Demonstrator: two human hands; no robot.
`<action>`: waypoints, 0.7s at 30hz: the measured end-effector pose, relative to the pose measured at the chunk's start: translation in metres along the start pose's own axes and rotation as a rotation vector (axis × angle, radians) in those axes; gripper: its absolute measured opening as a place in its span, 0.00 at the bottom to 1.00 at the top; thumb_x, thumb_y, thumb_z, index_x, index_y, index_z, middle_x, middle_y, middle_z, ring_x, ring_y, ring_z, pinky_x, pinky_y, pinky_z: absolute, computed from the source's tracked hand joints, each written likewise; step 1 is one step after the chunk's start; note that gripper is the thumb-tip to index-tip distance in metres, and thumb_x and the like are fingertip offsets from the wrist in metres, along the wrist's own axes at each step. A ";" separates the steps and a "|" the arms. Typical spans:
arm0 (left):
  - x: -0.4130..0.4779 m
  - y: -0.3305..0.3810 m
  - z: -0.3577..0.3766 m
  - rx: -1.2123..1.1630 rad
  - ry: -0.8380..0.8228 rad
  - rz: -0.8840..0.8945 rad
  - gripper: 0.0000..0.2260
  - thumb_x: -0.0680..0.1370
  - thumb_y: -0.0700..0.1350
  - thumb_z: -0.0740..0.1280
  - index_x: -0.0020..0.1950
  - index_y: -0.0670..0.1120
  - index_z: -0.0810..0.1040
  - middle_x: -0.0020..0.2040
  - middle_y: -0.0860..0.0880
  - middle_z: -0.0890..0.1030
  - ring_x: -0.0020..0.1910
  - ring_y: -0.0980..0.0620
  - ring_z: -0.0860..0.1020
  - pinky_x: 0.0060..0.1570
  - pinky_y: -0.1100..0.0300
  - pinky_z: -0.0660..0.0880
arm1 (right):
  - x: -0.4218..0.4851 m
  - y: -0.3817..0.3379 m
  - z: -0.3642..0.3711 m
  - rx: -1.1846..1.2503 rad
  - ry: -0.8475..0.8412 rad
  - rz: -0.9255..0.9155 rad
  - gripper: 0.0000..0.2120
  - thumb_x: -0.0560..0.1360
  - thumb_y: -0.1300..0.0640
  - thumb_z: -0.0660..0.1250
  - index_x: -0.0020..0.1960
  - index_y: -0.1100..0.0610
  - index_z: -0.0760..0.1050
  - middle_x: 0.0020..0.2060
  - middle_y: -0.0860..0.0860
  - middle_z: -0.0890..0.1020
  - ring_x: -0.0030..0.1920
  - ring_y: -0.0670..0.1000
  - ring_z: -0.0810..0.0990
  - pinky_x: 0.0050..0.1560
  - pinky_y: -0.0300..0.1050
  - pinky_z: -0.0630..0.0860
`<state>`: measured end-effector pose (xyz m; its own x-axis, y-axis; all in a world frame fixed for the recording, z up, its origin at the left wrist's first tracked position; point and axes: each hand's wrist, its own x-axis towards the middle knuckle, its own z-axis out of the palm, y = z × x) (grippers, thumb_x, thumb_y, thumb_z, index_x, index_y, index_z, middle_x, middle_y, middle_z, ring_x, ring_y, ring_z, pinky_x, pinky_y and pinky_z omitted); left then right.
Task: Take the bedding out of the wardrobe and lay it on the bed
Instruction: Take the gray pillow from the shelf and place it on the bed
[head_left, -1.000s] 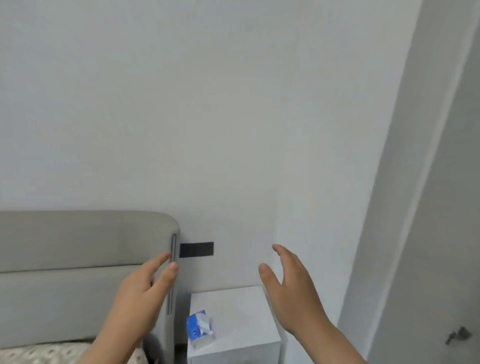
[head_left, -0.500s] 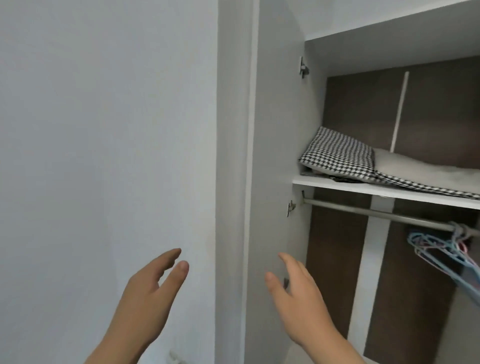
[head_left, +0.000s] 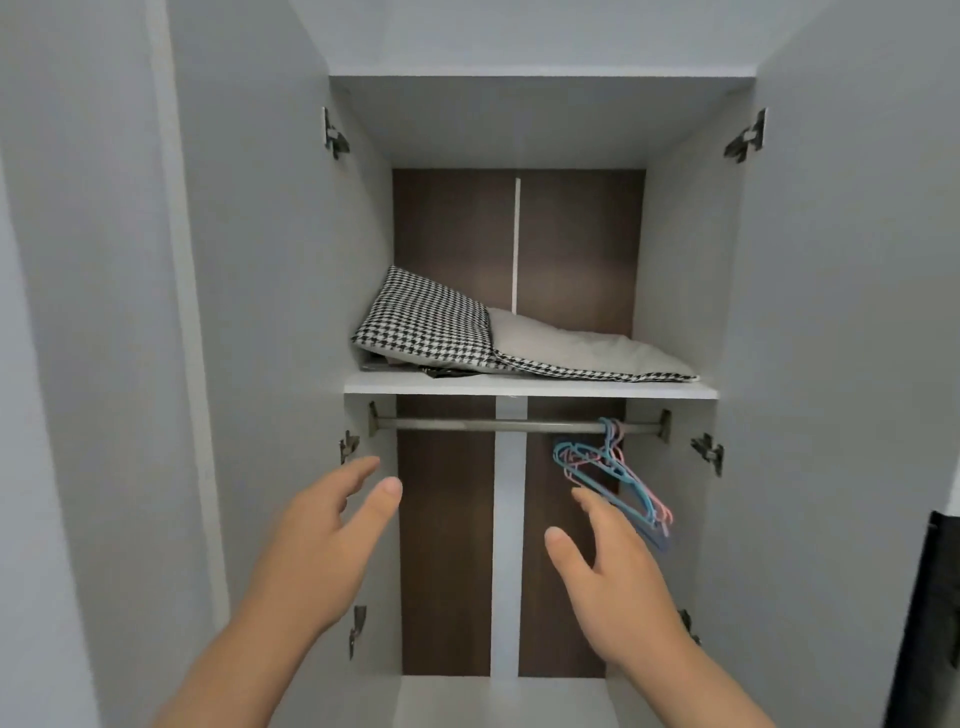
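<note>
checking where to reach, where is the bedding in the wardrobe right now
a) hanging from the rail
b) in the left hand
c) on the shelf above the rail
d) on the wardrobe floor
c: the bedding lies on the shelf above the rail, which carries only hangers; the left hand and right hand are open and empty, below it.

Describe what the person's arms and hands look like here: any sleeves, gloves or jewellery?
Both the left hand and the right hand are bare, with no gloves, rings, watch or bracelets visible. The forearms are uncovered down to the frame's bottom edge, so no sleeve shows. Nails look short and unpainted.
</note>
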<state>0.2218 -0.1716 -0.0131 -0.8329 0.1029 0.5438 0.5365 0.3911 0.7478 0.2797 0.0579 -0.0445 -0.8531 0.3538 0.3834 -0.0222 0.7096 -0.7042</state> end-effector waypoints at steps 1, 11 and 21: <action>0.009 -0.001 0.009 -0.004 -0.013 0.008 0.34 0.68 0.67 0.57 0.70 0.52 0.72 0.69 0.53 0.74 0.68 0.53 0.71 0.65 0.53 0.67 | 0.007 0.005 -0.004 -0.006 0.017 0.008 0.27 0.80 0.45 0.60 0.76 0.46 0.57 0.75 0.44 0.62 0.74 0.46 0.60 0.72 0.48 0.62; 0.109 0.001 0.106 0.014 -0.047 0.081 0.32 0.70 0.66 0.58 0.70 0.53 0.73 0.67 0.55 0.76 0.65 0.56 0.73 0.65 0.54 0.69 | 0.102 0.070 -0.038 0.039 0.197 -0.002 0.23 0.79 0.49 0.62 0.73 0.48 0.64 0.61 0.38 0.68 0.67 0.44 0.68 0.65 0.44 0.64; 0.222 0.022 0.211 0.071 -0.068 0.131 0.31 0.70 0.66 0.57 0.70 0.53 0.73 0.68 0.53 0.75 0.67 0.52 0.72 0.66 0.49 0.69 | 0.236 0.131 -0.067 -0.016 0.277 -0.010 0.27 0.79 0.47 0.61 0.76 0.51 0.61 0.73 0.48 0.68 0.72 0.48 0.64 0.67 0.43 0.61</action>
<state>0.0204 0.0527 0.0439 -0.7650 0.2176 0.6062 0.6322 0.4338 0.6420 0.1104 0.2756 -0.0061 -0.6782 0.4977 0.5407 -0.0200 0.7230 -0.6906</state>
